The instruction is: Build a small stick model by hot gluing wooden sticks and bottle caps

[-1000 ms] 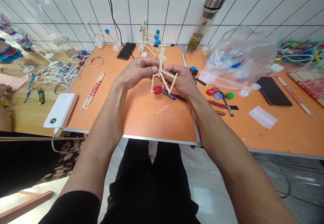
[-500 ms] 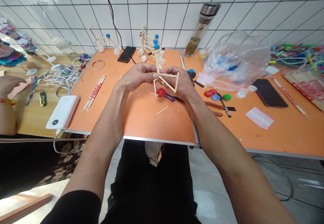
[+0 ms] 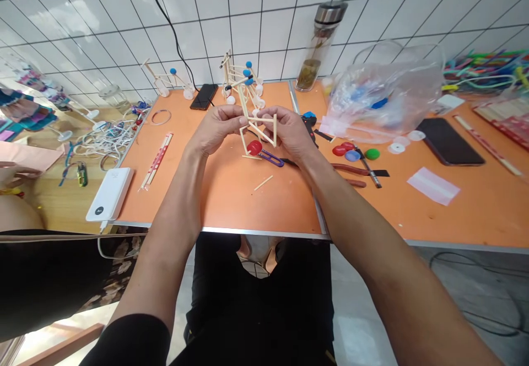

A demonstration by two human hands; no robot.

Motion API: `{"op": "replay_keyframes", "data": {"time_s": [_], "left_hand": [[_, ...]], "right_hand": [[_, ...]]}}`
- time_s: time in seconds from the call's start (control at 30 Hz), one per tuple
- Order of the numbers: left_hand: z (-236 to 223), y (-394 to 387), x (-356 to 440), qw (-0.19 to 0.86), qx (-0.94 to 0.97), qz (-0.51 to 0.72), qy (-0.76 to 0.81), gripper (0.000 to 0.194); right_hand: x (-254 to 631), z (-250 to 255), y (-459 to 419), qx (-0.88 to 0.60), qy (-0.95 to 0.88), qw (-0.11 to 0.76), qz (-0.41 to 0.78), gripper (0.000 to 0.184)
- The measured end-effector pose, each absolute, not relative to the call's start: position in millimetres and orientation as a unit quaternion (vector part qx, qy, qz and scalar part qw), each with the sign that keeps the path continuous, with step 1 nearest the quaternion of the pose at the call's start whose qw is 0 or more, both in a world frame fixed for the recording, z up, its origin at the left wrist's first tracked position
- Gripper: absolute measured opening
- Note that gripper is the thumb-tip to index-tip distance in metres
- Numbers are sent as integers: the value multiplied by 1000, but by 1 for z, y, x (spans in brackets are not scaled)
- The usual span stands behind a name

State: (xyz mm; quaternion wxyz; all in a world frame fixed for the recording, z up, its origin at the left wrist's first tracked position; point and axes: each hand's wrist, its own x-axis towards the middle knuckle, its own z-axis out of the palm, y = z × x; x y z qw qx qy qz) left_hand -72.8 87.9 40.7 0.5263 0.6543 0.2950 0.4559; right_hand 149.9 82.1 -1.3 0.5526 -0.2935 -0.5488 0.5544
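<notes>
The left hand (image 3: 217, 132) and the right hand (image 3: 290, 132) are both clenched on a stick model (image 3: 259, 129), holding it up off the table. The left fingers (image 3: 235, 113) pinch the upper sticks from one side, while the right fingers (image 3: 266, 114) close around the frame from the other.

The model is an open, angular frame of thin, pale wooden sticks, with slanting struts and a squarish section near the bottom. A red bottle cap (image 3: 254, 147) sits at its lower end. Its top overlaps another model in view, so the upper details are hard to separate.

Directly below the model, small blue-handled snips (image 3: 273, 160) lie on the orange table (image 3: 223, 203), with a loose stick (image 3: 263, 183) nearer the person. Just behind it stands a similar model (image 3: 242, 74) with blue caps. To its left lie wrapped chopsticks (image 3: 156, 161) and a white power bank (image 3: 109, 194). To its right are pliers (image 3: 351, 170), colored bottle caps (image 3: 345, 150) and a clear plastic bag (image 3: 384, 93).
</notes>
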Motion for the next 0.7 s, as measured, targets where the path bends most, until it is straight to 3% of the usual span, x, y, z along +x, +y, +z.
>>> {"op": "replay_keyframes", "data": {"time_s": [0.3,0.7], "left_hand": [[41,93,-78,501,605,504,359,38],[32,103,-80,455,582,541,401,26]], "right_hand": [[164,22,59,-377,-602,614,344,62],[163,18,55,-402,-642,594,270,48]]}}
